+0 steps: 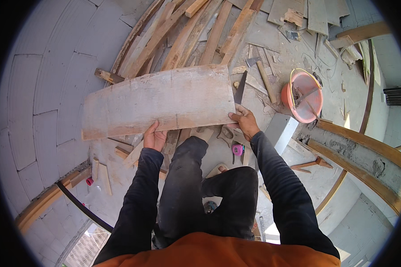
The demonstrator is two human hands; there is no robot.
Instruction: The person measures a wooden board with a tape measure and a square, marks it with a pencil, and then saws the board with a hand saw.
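A wide, dusty wooden board [165, 99] is held up crosswise in front of my knees. My left hand [155, 137] grips its near edge around the middle, with the thumb on the top face. At the right end, my right hand [245, 121] is closed around the near corner, its thumb also on top. Fingers under the board are hidden. Just past the right end, a hand saw [241, 89] lies on the floor, partly covered by the board. A pink tape measure [238, 150] rests on the floor below my right hand.
Long planks [196, 35] are heaped at the far side. A hatchet [263, 78] lies near an orange bucket [302, 97] with a yellow handle. A pale block [280, 131] stands by my right forearm. A block wall [49, 89] rises at left. Timber-edged concrete [356, 153] runs along the right.
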